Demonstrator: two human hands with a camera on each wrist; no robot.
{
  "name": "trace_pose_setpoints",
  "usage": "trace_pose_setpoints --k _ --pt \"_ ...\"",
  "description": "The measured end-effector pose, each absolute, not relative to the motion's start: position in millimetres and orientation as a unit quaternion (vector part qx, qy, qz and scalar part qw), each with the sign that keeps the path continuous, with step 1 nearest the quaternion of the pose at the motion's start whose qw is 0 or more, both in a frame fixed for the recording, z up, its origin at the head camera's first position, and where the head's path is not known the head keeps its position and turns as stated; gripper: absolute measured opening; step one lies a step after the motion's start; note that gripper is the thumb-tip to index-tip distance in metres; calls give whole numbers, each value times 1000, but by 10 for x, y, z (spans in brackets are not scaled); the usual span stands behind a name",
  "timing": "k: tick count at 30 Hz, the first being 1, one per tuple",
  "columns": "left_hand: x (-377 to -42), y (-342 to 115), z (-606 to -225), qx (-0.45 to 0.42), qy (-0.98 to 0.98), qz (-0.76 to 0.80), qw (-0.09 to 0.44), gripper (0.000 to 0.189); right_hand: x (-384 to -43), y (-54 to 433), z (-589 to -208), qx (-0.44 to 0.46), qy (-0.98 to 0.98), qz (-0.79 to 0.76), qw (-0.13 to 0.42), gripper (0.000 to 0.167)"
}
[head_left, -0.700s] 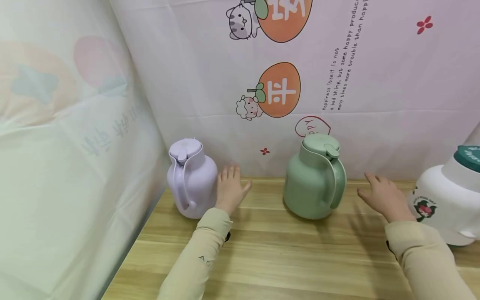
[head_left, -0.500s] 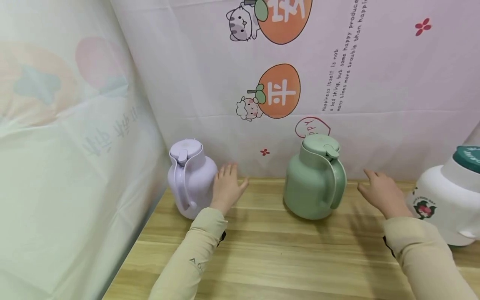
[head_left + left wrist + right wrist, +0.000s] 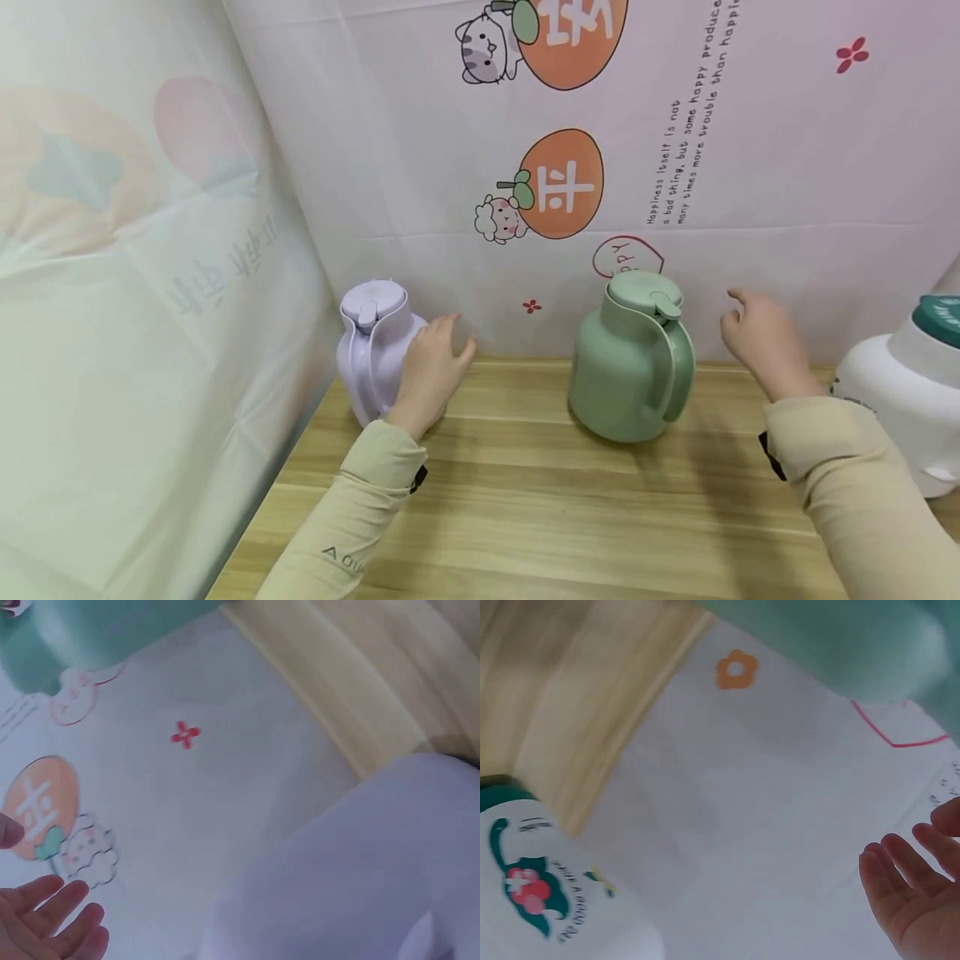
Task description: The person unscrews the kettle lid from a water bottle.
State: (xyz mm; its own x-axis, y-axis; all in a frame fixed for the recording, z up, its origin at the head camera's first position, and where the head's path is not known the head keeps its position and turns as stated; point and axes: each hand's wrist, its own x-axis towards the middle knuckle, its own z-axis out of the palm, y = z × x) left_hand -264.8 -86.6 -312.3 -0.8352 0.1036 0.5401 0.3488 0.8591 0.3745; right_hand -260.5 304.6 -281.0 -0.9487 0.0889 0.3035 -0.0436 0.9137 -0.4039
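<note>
In the head view, a lilac thermos jug (image 3: 388,348) stands upright at the left, its handle facing the front. My left hand (image 3: 433,371) overlaps the right side of that jug, fingers loosely bent and thumb spread away. The left wrist view has the lilac jug (image 3: 360,877) apart from the fingers, with nothing in the hand. A green thermos jug (image 3: 618,375) occupies the middle. To its right, my right hand (image 3: 768,346) is raised between it and a white jug (image 3: 915,375) with a dark green lid. Nothing is held in its relaxed, bent fingers.
All three jugs stand on a wooden table (image 3: 540,508) near its back edge. Behind them hangs a white printed cloth (image 3: 420,167). Another pale cloth (image 3: 112,350) drapes down the left side of the table.
My left hand has moved left and slightly up, now covering part of the lilac jug. My right hand has risen, its fingers more bent. The jugs have stayed in place.
</note>
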Motion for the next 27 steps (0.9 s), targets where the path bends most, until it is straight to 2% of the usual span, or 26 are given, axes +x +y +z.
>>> trace_pose_setpoints --k 6,15,18,27 --pt "-2498 -1025 -2984 -100 -889 -290 340 34 -2636 2800 -2489 -3 -955 236 180 50" --pt "-2376 -1389 -2925 -26 -845 -362 392 40 -2742 2097 -2246 52 -942 239 228 43" --pt "-2359 -1492 -2936 8 -846 -383 370 49 -2764 1883 -2222 74 -941 238 228 41" --pt "-2343 -1660 -3052 95 -870 -406 264 71 -2883 1328 -2303 101 -949 257 156 44"
